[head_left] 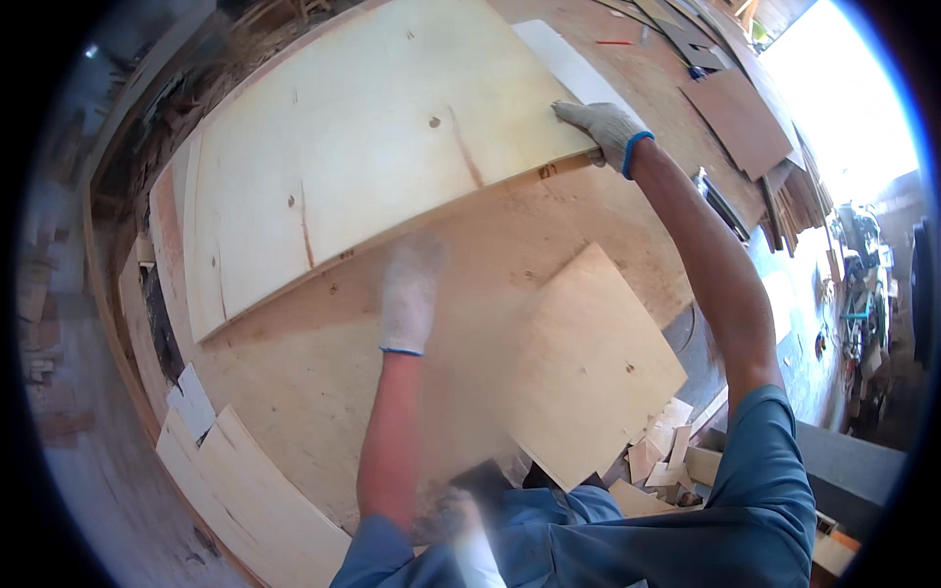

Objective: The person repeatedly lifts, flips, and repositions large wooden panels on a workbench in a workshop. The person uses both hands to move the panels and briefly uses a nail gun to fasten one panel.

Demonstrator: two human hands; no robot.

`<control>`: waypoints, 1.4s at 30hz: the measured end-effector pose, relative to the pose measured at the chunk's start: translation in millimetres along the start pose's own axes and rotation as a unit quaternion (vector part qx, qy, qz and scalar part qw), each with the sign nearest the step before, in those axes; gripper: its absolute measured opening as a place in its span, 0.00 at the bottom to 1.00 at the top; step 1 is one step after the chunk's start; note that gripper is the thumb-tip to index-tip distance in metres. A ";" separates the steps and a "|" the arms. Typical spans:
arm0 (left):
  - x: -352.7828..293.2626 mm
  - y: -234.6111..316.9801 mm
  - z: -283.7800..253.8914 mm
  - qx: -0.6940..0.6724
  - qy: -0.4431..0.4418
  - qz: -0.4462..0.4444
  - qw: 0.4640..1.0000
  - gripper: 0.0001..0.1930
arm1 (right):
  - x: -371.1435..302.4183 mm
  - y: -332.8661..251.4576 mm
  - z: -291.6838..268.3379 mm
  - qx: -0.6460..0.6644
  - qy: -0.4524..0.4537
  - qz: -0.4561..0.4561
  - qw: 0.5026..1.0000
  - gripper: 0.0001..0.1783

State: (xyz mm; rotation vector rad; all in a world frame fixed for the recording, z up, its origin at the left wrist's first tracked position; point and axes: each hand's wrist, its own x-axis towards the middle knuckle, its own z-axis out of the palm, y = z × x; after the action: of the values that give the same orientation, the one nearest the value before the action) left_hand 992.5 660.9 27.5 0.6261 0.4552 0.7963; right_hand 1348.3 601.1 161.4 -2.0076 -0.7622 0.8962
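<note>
Head view: right fingers [580,114] clamp the panel [363,137] near left fingers [416,253] too blurred to tell.

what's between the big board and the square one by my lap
In the head view, only the tan wood surface, with some dark marks, shows between the big board and the square board.

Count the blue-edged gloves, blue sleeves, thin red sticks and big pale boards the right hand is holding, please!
Blue-edged gloves: 2, on the left hand and right hand
Blue sleeves: 2
Thin red stick: 1
Big pale board in the right hand: 1
Total: 6
</note>
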 end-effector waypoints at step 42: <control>-20.6 -15.5 312.4 -0.013 0.122 -0.020 0.992 0.16 | -203.7 168.4 -212.6 0.423 -0.002 0.077 0.903 0.17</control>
State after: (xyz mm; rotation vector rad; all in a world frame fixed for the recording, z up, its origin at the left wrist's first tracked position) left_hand 1172.6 529.9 248.1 0.4964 0.6769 0.8433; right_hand 1435.3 273.6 178.1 -1.2873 -0.1398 1.0814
